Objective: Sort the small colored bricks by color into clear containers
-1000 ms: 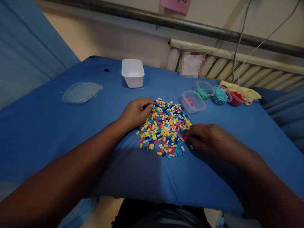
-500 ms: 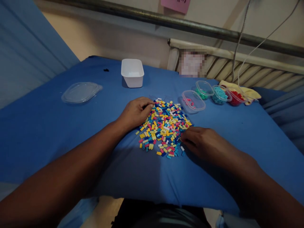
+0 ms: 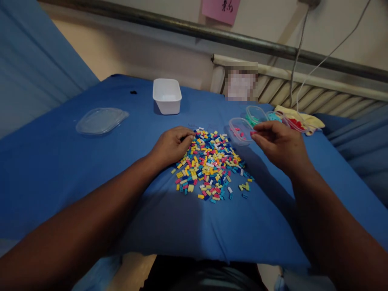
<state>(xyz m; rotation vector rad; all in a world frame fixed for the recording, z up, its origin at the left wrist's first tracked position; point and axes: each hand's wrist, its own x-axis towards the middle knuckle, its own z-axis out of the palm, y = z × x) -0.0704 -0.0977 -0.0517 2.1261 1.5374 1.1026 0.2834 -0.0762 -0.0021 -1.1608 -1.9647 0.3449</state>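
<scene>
A spread pile of small toy building bricks (image 3: 212, 161) in yellow, pink, white and blues lies on the blue cloth. At its left edge rests my left hand (image 3: 173, 146), thumb and fingers curled together at the bricks; whether a brick is between them is hidden. My right hand (image 3: 280, 145) is raised right of the pile, pinching a pink brick (image 3: 252, 132) between thumb and fingertips. That brick is at the right rim of a clear plastic tub (image 3: 241, 138) with several pink bricks inside.
Behind my right hand stand clear tubs of green bricks (image 3: 251, 120), light-blue bricks (image 3: 274, 116) and red bricks (image 3: 295, 124), beside a yellow cloth (image 3: 312, 118). A white tub (image 3: 169, 106) stands at the back. A clear lid (image 3: 102, 121) lies at left.
My right hand has risen from the pile's right edge to the clear tub, now with a pink brick in its fingers. My left hand stays at the pile. The view has shifted slightly.
</scene>
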